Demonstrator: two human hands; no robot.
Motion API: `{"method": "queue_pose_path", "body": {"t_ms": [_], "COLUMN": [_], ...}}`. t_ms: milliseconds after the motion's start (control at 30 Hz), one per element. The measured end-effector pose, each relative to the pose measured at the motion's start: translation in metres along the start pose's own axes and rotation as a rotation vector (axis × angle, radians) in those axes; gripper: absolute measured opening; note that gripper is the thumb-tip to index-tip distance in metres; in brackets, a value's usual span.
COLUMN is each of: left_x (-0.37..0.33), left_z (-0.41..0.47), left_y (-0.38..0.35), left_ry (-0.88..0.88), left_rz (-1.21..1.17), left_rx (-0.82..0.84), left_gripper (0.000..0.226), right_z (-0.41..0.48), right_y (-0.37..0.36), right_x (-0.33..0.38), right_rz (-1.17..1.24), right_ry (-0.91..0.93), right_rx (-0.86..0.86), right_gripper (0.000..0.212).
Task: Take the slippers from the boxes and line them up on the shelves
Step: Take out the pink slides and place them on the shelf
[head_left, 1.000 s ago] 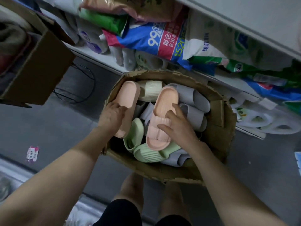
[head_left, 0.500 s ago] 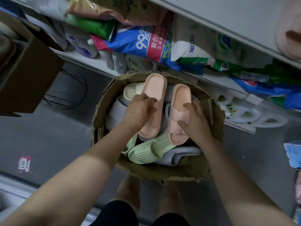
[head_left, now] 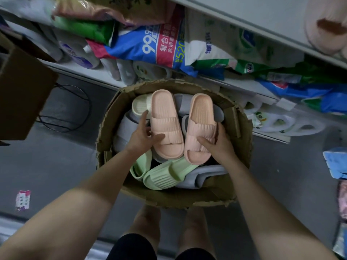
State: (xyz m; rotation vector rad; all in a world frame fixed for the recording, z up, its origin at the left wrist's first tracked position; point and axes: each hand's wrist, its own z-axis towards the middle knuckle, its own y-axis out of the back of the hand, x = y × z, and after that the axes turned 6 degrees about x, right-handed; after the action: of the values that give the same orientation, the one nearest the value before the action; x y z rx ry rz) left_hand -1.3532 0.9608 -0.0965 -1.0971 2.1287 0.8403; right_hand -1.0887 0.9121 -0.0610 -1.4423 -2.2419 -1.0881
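An open cardboard box (head_left: 242, 126) stands on the floor in front of me, filled with slippers. Two pink slippers lie side by side on top, strap side up. My left hand (head_left: 140, 136) holds the left pink slipper (head_left: 165, 121) at its strap, thumb on top. My right hand (head_left: 217, 143) grips the right pink slipper (head_left: 201, 119) round its strap. Under them lie green slippers (head_left: 165, 175), grey slippers (head_left: 202, 177) and a cream slipper (head_left: 140, 106).
A white lower shelf (head_left: 97, 72) runs behind the box, stocked with white slippers (head_left: 277, 122) and bottles. Detergent bags (head_left: 161, 45) are piled above it. A brown carton (head_left: 24, 94) hangs at the left; a cable loop (head_left: 65, 109) lies on the grey floor.
Both pink slippers have been turned strap side up and brought together side by side atop the box. My left hand shifted from over the left slipper to its side.
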Motion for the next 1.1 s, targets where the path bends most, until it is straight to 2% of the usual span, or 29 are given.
{"method": "queue_pose_path", "body": {"t_ms": [167, 233, 333, 500, 633, 900, 1100], "left_x": [-0.016, -0.023, -0.03, -0.05, -0.073, -0.151, -0.238], "left_z": [0.004, 0.005, -0.001, -0.026, -0.048, -0.057, -0.031], "left_y": [-0.002, 0.0, 0.004, 0.014, 0.03, 0.057, 0.057], "left_ry": [-0.002, -0.024, -0.049, -0.085, -0.166, -0.37, -0.476], "left_rz": [-0.193, -0.19, -0.138, -0.251, -0.276, -0.291, -0.25], "left_rx": [0.043, 0.072, 0.087, 0.117, 0.115, 0.142, 0.084], "left_gripper": [0.086, 0.09, 0.086, 0.079, 0.084, 0.087, 0.079], "right_z": [0.001, -0.002, -0.007, -0.03, -0.055, -0.082, -0.063], "right_y": [0.009, 0.01, 0.011, 0.017, 0.031, 0.084, 0.152], "right_x": [-0.005, -0.001, 0.001, 0.014, 0.031, 0.081, 0.132], "right_rz": [0.065, 0.113, 0.193, 0.322, 0.368, 0.416, 0.454], "right_ry": [0.026, 0.022, 0.015, 0.035, 0.11, 0.354, 0.458], "right_rx": [0.068, 0.087, 0.091, 0.018, -0.052, -0.22, -0.364], "right_gripper": [0.099, 0.091, 0.085, 0.08, 0.073, 0.059, 0.07]}}
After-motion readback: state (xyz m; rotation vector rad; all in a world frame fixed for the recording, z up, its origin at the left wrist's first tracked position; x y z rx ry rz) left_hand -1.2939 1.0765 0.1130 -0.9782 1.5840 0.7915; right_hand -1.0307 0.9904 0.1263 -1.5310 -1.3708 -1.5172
